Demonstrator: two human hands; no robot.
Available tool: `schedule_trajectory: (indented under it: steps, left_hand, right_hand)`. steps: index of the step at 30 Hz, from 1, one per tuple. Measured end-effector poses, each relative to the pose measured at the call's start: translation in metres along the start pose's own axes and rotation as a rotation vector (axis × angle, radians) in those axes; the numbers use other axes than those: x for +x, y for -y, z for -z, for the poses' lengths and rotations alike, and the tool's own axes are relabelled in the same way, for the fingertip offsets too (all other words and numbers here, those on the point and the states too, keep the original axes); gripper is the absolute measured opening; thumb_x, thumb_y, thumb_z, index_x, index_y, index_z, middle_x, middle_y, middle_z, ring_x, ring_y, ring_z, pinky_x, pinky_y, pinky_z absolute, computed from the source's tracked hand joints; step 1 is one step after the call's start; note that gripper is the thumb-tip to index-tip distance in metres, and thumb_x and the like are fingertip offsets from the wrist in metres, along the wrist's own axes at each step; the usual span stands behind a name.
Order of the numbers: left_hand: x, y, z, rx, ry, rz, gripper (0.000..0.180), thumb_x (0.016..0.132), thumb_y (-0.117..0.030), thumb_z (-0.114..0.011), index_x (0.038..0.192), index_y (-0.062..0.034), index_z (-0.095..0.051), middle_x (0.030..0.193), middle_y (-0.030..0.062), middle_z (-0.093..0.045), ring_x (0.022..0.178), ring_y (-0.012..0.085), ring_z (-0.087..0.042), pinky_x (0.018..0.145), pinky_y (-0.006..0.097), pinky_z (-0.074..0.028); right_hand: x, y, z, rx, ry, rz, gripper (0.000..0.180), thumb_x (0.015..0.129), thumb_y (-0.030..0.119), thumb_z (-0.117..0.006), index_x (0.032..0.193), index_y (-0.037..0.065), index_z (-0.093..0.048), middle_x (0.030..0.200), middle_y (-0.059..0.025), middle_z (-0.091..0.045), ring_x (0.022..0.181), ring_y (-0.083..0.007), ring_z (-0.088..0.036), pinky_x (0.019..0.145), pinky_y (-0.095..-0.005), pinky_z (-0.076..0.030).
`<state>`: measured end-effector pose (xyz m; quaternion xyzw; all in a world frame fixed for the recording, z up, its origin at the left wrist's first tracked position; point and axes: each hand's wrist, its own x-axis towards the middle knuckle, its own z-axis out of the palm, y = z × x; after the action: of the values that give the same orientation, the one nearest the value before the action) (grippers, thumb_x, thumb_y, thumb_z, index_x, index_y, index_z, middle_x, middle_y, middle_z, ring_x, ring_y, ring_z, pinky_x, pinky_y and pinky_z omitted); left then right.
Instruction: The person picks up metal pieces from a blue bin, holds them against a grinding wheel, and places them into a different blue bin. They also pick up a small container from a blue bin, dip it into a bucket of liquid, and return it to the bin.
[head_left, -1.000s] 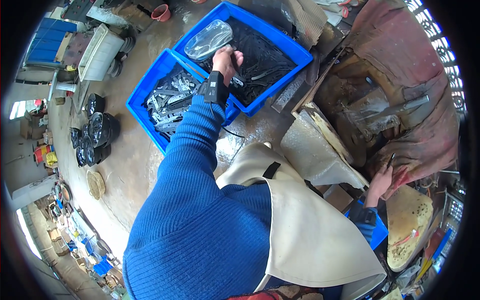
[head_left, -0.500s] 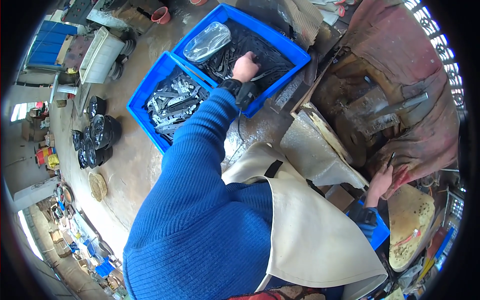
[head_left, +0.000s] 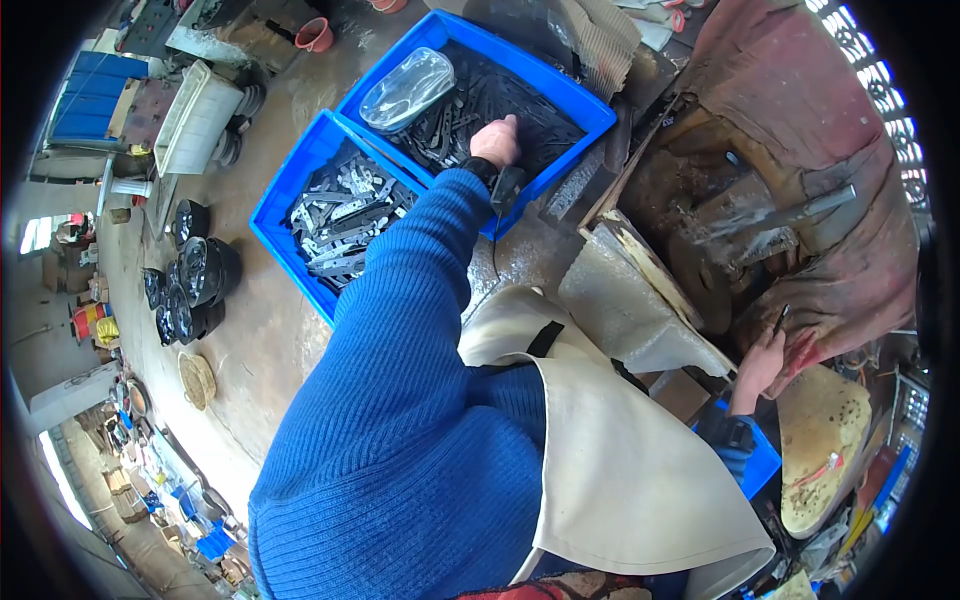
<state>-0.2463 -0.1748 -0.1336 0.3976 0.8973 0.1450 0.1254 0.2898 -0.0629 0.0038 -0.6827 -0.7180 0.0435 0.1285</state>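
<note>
My left hand [head_left: 497,142] is over the far blue bin [head_left: 563,165], at the dark flat strip-like parts [head_left: 530,105] heaped in it. Its fingers look curled closed, and what they hold, if anything, is hidden. An oval clear plastic container [head_left: 408,90] lies on the parts at the bin's left side. Close beside stands a second blue bin [head_left: 275,215] with greyer, shinier strip-like parts [head_left: 350,205]. Far to the right, my right hand [head_left: 762,362] pinches a small dark narrow piece [head_left: 781,320], next to a reddish-brown cloth cover.
A stained, cloth-draped machine hollow [head_left: 720,230] with a metal bar [head_left: 800,210] stands to the right. A bubble-wrapped board [head_left: 640,300] leans in front of it. Below my right wrist is another blue bin [head_left: 765,465]. Black round tubs [head_left: 205,270] stand on the floor at left.
My left hand has shifted slightly right within the far bin, its fingers now turned more to the right. My right hand stays in place with the dark piece.
</note>
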Motion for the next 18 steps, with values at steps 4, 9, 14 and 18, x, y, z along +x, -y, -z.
schedule_trajectory:
  steps: [4, 9, 14, 18]
  left_hand:
    - [0.008, 0.026, 0.013, -0.058, 0.105, 0.069, 0.029, 0.08, -0.02, -0.061, 0.108, -0.0159, -0.067, 0.113, 0.0123, -0.065, 0.104, 0.032, -0.062, 0.086, 0.042, -0.052]
    - [0.014, 0.025, 0.06, -0.063, 0.159, -0.021, 0.024, 0.08, -0.026, -0.064, 0.101, -0.0169, -0.071, 0.107, 0.0147, -0.067, 0.1, 0.0317, -0.064, 0.084, 0.042, -0.052]
    - [0.027, 0.019, 0.057, -0.197, -0.282, -0.294, 0.023, 0.082, -0.027, -0.065, 0.098, -0.0112, -0.072, 0.093, 0.0179, -0.068, 0.087, 0.0298, -0.067, 0.076, 0.041, -0.054]
    - [0.039, 0.023, 0.031, -0.775, -0.067, 0.024, 0.03, 0.09, -0.026, -0.061, 0.114, -0.0082, -0.065, 0.083, 0.0152, -0.066, 0.072, 0.0254, -0.066, 0.068, 0.039, -0.055]
  right_hand:
    - [0.002, 0.001, -0.001, 0.0, -0.007, 0.007, 0.034, 0.098, 0.03, -0.047, 0.112, 0.0, -0.058, 0.095, -0.0277, -0.064, 0.09, -0.045, -0.06, 0.075, -0.0482, -0.046]
    - [-0.003, -0.002, -0.001, 0.012, -0.012, 0.014, 0.033, 0.098, 0.028, -0.047, 0.111, 0.0, -0.058, 0.094, -0.028, -0.063, 0.088, -0.0456, -0.06, 0.074, -0.0487, -0.045]
    - [-0.009, -0.006, -0.003, 0.0, -0.005, 0.013, 0.032, 0.098, 0.027, -0.047, 0.111, -0.001, -0.057, 0.094, -0.0283, -0.063, 0.088, -0.046, -0.06, 0.074, -0.0489, -0.045]
    - [-0.007, -0.003, -0.004, 0.014, -0.044, 0.046, 0.033, 0.098, 0.027, -0.047, 0.112, 0.0, -0.057, 0.094, -0.0281, -0.064, 0.088, -0.0461, -0.06, 0.074, -0.0491, -0.045]
